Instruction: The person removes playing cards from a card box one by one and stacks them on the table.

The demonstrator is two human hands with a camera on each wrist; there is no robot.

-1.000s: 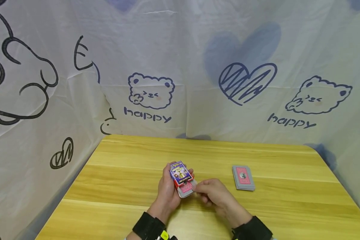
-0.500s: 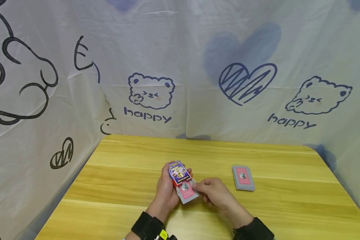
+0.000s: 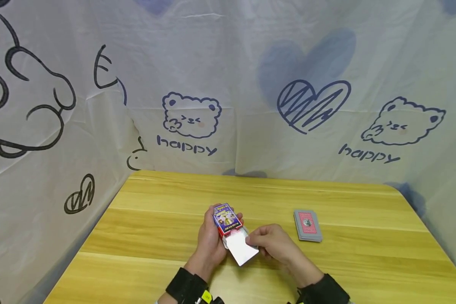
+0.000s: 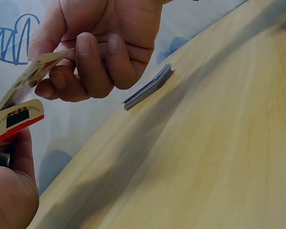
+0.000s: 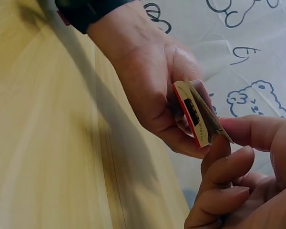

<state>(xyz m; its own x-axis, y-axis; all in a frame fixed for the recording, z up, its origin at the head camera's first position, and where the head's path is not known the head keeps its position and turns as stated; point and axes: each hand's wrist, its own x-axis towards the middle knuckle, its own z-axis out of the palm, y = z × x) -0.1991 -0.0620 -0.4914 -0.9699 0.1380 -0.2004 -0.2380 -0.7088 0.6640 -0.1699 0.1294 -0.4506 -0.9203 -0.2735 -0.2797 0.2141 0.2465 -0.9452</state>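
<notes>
My left hand (image 3: pixel 209 240) grips a card box (image 3: pixel 227 219) with a blue and purple printed front and red edges. Out of the box's near end sticks a playing card (image 3: pixel 240 249), its surface shining white with glare in the head view. Thumb and finger of my right hand (image 3: pixel 275 245) pinch that card at its right edge. In the right wrist view the card (image 5: pixel 207 112) slants out beside the box's pale flap (image 5: pixel 190 112). Whether more than one card is pinched, I cannot tell.
To the right on the wooden table (image 3: pixel 156 211) lies a stack of playing cards (image 3: pixel 308 226), red-patterned backs up with grey borders. Behind the table hangs a pale cloth (image 3: pixel 243 84) with bear and heart drawings; it also covers the left side.
The card has slid farther out of the box toward me, and its back now glares white. My right hand has shifted slightly nearer. The left hand and the stack stay nearly still.
</notes>
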